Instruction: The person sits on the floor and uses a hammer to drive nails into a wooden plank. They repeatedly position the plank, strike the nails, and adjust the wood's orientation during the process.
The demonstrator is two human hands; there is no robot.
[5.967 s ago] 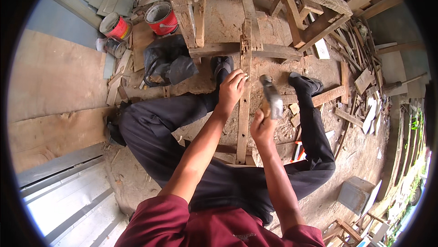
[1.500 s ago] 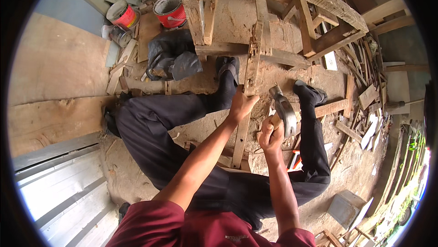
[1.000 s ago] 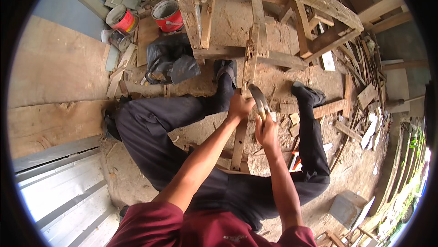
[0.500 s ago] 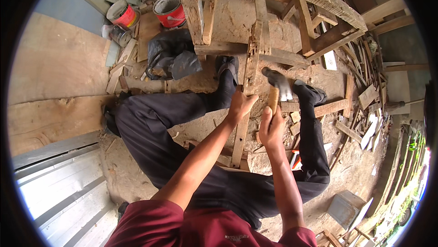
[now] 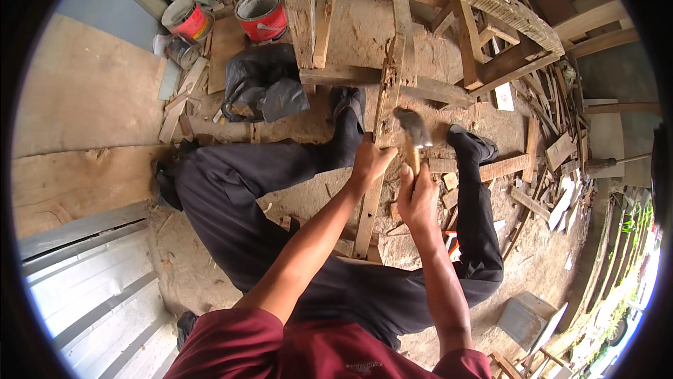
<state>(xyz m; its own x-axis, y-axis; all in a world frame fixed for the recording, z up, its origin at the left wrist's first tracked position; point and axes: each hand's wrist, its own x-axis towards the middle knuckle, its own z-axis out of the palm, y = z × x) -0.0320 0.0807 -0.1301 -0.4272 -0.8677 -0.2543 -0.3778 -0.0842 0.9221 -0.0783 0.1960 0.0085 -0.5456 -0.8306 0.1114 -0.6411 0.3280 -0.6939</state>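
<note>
My left hand [image 5: 372,161] is wrapped round a long, worn wooden slat [image 5: 368,214] that runs away from me between my legs. The slat's far end, with a broken-looking edge, lies against a wooden frame [image 5: 364,76]. In my right hand [image 5: 418,197] I grip the wooden handle of a hammer [image 5: 412,129]. Its dark metal head is just right of the slat and appears apart from it. The fingers of my right hand are closed round the handle, thumb along it.
Two red paint cans [image 5: 261,16] stand at the far left, behind a black plastic bag [image 5: 268,85]. Wood scraps [image 5: 561,148] litter the right side. A metal container [image 5: 522,317] lies at lower right. A plywood sheet [image 5: 91,85] is at the left.
The hammer has tilted in my right hand, its head now lower and closer to the slat. My left hand keeps its place on the slat.
</note>
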